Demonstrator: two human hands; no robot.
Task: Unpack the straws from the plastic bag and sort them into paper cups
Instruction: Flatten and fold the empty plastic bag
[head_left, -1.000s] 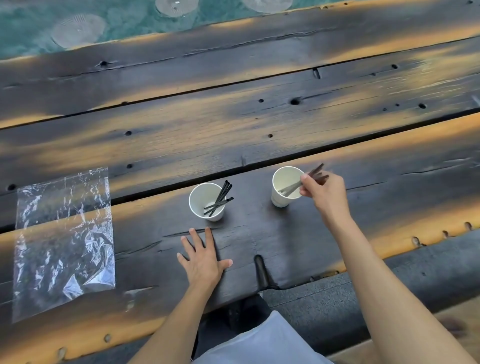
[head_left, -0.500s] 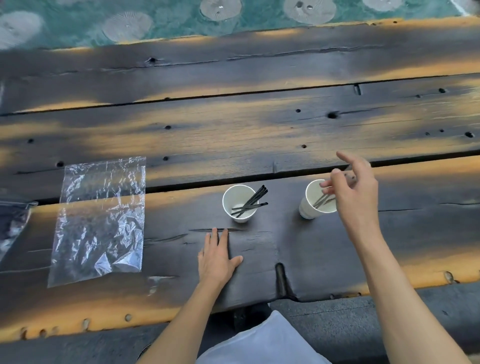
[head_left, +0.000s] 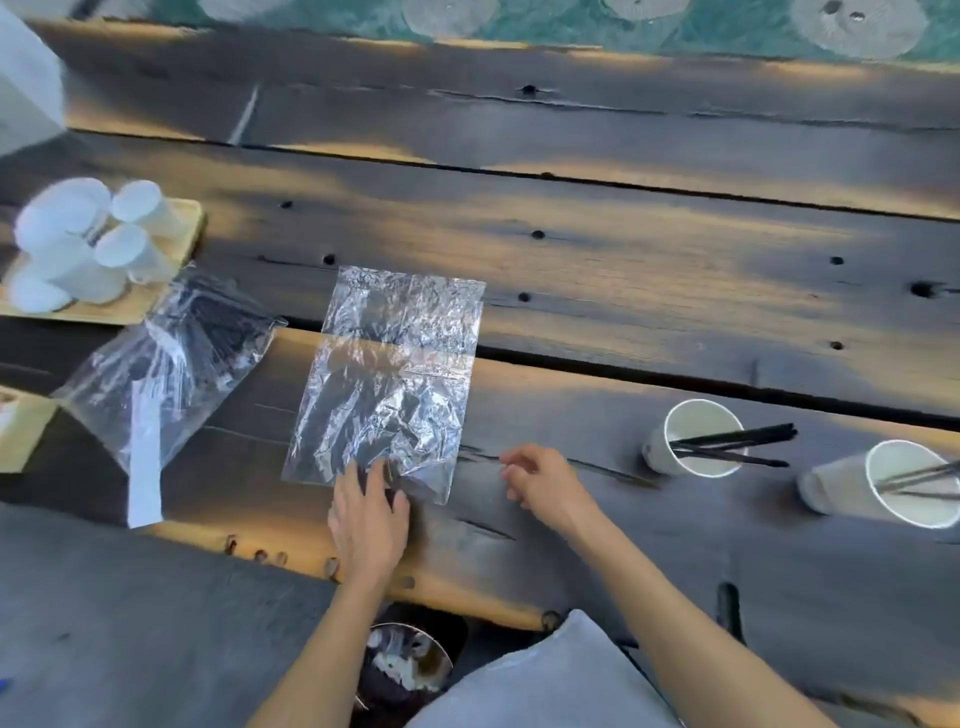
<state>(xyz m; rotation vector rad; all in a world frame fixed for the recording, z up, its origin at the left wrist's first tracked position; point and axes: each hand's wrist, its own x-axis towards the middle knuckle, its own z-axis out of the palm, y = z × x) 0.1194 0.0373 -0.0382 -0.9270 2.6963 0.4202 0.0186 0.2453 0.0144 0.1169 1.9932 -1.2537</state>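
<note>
An empty clear plastic bag lies flat in the middle of the dark wooden table. My left hand rests with spread fingers on the bag's near edge. My right hand hovers just right of the bag, fingers loosely curled, holding nothing. At the right stand two white paper cups, each with several black straws leaning in it. A second clear bag with black straws inside lies at the left.
Several upturned white paper cups stand on a light wooden tray at the far left. A white paper strip hangs from the full bag. The table's near edge runs below my hands; a bin sits under it.
The view has swung left. My right hand has left the right cup and come to the empty bag. My left hand has moved from bare wood onto the bag's near edge.
</note>
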